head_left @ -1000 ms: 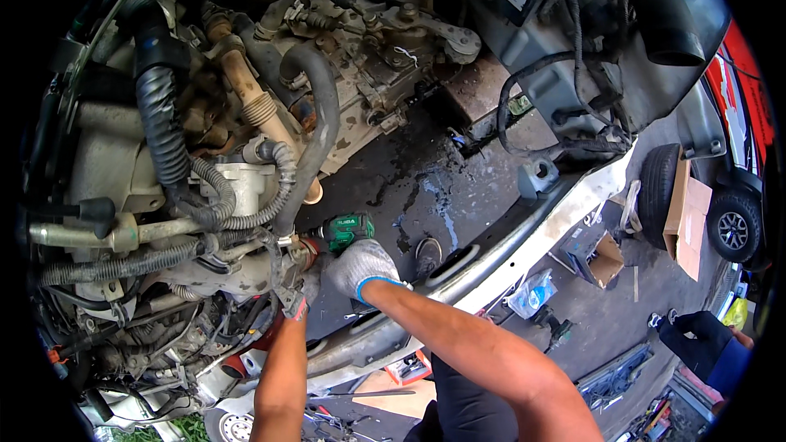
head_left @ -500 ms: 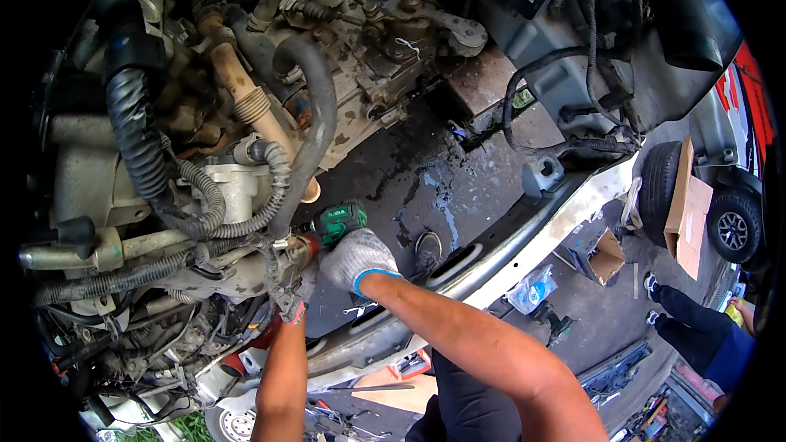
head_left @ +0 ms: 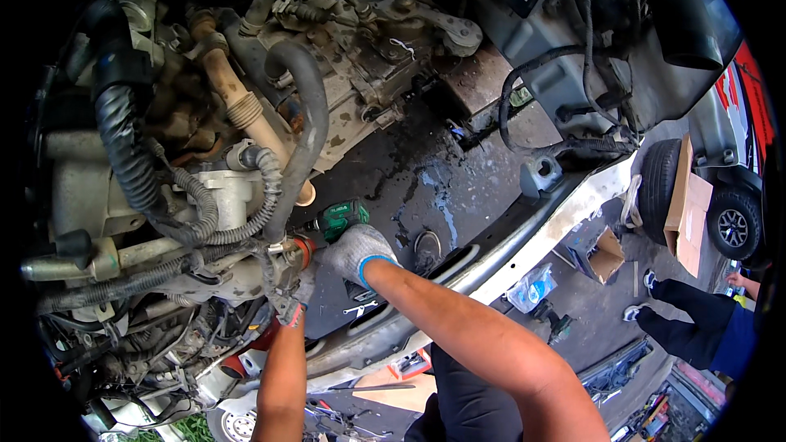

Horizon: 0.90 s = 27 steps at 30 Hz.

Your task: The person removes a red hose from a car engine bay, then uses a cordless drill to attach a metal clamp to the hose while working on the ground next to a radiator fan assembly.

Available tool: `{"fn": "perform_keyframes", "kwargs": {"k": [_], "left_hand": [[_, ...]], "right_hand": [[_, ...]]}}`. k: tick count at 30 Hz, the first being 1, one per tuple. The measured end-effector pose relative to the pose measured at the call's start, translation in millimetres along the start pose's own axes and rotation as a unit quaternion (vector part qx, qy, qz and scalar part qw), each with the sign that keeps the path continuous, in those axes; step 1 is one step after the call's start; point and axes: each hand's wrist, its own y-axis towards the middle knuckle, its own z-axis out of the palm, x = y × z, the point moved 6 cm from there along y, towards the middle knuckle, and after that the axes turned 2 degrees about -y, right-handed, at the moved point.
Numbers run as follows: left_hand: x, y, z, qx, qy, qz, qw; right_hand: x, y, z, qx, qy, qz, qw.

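Note:
My right hand (head_left: pixel 360 252), in a grey knit glove with a blue cuff, is wrapped round the grip of a green cordless drill (head_left: pixel 341 218). The drill's dark nose points left at the engine, near an orange-red ring (head_left: pixel 304 252) on a pipe end. Under the hoses, my left hand (head_left: pixel 303 288) reaches up against the engine's front in a similar glove with a red cuff. Its fingers are hidden by the wiring and metal parts, so what they touch does not show. A ribbed hose (head_left: pixel 266 188) and a thick grey hose (head_left: pixel 315 127) run just above.
The white front crossmember (head_left: pixel 491 286) curves beneath my right forearm. A wrench (head_left: pixel 360 308) lies beside it. On the ground at right are a cardboard box (head_left: pixel 607 254), a clear plastic bag (head_left: pixel 532 286) and a tyre (head_left: pixel 661 192). Another person (head_left: pixel 696 311) stands at far right.
My right hand and the drill have shifted slightly, and the orange-red ring now shows more fully beside them. The wrench is more exposed. The other person's legs and arm have moved.

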Motion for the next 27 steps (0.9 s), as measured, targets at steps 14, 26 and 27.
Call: {"fn": "perform_keyframes", "kwargs": {"k": [14, 26, 27], "left_hand": [[-111.4, -8.2, -46.7, 0.049, -0.070, -0.001, 0.996], [-133.2, -9.5, -56.2, 0.015, -0.090, 0.013, 0.996], [-128.3, -12.0, -58.9, 0.019, -0.090, 0.002, 0.996]], "right_hand": [[-25.3, -0.2, -17.3, -0.037, -0.034, -0.010, 0.999], [-48.2, -111.6, -73.8, -0.074, 0.236, -0.122, 0.961], [-60.8, -137.8, -79.2, -0.051, 0.256, -0.131, 0.957]]}}
